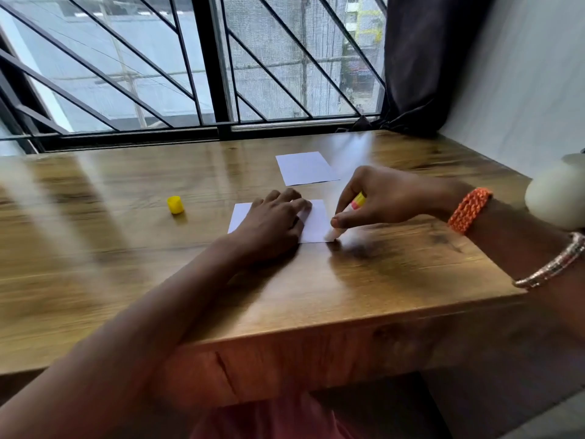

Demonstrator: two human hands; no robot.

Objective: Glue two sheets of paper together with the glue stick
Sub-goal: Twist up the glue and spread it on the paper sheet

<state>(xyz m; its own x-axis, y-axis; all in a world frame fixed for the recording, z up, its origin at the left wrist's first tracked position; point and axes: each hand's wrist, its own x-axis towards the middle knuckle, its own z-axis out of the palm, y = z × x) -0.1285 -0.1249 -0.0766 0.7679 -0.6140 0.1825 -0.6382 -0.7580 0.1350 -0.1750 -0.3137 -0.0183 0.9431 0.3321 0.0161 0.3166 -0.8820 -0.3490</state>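
Near sheet [316, 221]: white, flat mid-table [126, 248], pinned by the left hand [272, 221], fingers flat and extended. Glue stick [349, 209]: yellow and pink barrel, pinched in the curled right hand [376, 201], long axis slanting down-left, tip blurred at the sheet's near right corner. Second sheet [305, 167]: white, bare, toward the window edge, just beyond both hands, apparently nearer the right. Cap [175, 205]: yellow, off, well left.

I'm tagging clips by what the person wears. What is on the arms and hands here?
Both forearms are bare, with no sleeves showing. The left hand and its wrist carry nothing visible. Behind the right hand, the wrist wears an orange braided wristband, and further up the forearm sits a thin metallic bangle with a pale, pinkish sheen. No rings can be made out.
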